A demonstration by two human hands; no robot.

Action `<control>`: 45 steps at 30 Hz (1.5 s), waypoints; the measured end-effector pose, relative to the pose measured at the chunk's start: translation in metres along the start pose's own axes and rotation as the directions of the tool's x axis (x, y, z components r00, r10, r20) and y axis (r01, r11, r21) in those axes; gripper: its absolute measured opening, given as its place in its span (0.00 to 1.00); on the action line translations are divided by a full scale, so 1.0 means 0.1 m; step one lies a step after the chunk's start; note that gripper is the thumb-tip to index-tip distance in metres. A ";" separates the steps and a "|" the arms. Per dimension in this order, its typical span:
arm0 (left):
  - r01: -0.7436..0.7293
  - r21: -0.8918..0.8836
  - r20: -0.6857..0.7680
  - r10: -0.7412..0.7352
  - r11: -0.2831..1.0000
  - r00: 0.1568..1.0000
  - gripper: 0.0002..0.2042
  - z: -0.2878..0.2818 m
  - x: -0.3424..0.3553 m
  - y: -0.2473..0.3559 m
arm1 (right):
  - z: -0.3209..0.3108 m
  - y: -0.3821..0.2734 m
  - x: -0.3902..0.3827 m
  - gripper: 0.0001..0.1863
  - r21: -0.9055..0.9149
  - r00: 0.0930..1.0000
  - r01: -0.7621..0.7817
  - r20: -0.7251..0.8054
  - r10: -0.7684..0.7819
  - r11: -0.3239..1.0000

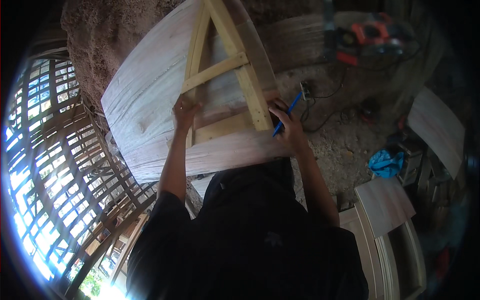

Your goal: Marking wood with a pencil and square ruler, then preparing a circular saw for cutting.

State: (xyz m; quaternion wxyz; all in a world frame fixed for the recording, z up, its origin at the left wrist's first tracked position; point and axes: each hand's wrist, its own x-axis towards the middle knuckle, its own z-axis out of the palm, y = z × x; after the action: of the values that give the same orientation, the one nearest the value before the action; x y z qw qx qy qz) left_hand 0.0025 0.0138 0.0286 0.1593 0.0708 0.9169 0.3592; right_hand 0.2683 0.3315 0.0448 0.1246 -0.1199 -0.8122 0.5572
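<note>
A wooden frame [252, 95] of pale yellowish bars, shaped like a tall A with cross bars, lies on a wide, whitish wooden board [145, 100]. My left hand [185, 113] is closed on the frame's left bar, just below the upper cross bar [214, 72]. Between the fingers of my right hand [290, 126] is a slim blue pen or pencil [295, 105], slanting up to the right. That hand is beside the lower end of the right bar, its fingertips close to the bar's outer edge. The frame's far end runs past the top of the view.
A red and black power tool [372, 35] sits at the far right, blurred. Cords and a socket block [305, 90] lie on the dusty ground. Blue cloth or plastic [386, 163], a loose board [385, 206] and wooden frames stand to the right. A slatted lattice wall [55, 150] rises at left.
</note>
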 end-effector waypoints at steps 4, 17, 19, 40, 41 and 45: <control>-0.029 -0.046 -0.019 0.028 0.999 0.999 0.26 0.04 0.01 -0.07 | 0.00 0.00 0.01 0.42 0.003 0.999 0.031 -0.011 -0.031 1.000; -0.003 -0.011 0.017 0.004 1.000 1.000 0.34 0.00 0.00 0.01 | 0.00 -0.01 0.00 0.38 -0.038 1.000 0.013 0.009 -0.013 0.999; -0.019 -0.023 0.006 0.019 1.000 1.000 0.35 -0.01 0.01 0.06 | 0.00 -0.02 -0.01 0.38 -0.067 1.000 0.015 0.011 -0.014 0.998; -0.051 -0.187 0.079 0.067 0.981 0.995 0.36 -0.06 0.21 -0.02 | 0.04 -0.04 0.03 0.34 -0.068 0.999 0.043 -0.017 -0.044 0.997; -0.019 -0.143 0.078 0.031 0.989 0.997 0.36 -0.06 0.21 -0.02 | 0.05 -0.03 0.04 0.34 -0.073 0.999 0.052 -0.013 -0.053 0.996; -0.046 -0.129 0.065 0.055 0.991 0.996 0.37 -0.06 0.25 -0.02 | 0.06 -0.02 0.02 0.34 -0.052 1.000 0.022 -0.011 -0.023 0.998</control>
State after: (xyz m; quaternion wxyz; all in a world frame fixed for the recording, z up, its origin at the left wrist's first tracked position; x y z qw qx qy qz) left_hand -0.0233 0.0148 0.0252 0.1857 0.0958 0.8841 0.4181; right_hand 0.2648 0.3262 0.0443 0.1323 -0.1172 -0.8269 0.5338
